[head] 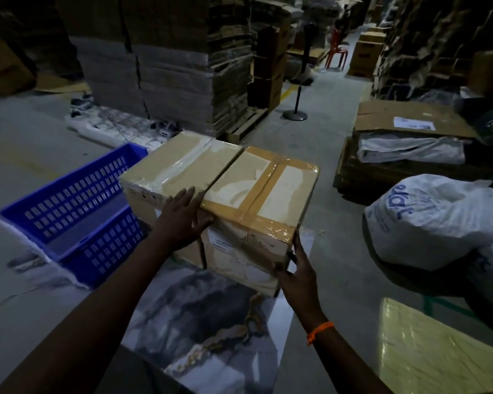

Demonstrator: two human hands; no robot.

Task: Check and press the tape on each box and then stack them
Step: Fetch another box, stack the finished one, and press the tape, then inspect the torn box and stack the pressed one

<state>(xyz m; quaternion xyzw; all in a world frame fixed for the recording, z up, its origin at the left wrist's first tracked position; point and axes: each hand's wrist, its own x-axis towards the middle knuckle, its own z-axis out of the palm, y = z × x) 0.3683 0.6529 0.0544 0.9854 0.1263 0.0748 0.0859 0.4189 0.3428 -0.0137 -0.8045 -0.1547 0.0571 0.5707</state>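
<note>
At near corners of brown-taped box (256,194), left hand (182,220) and right hand (296,268)

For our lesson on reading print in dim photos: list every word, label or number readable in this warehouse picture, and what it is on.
"ekar", as it seems, blue, tilted, cut off: on the white sack.
White label on the right-hand box: too small to read.
Printed sheet on the flat cardboard: too blurred.

The print on the label (222,242) on the near face of the brown-taped box (261,191) is too small for you to read. Your left hand (182,220) covers the near end of the seam between that box and the clear-taped box (171,166). The white sack (433,220) and the yellow sheet (439,351) are cut off at the right edge.
</note>
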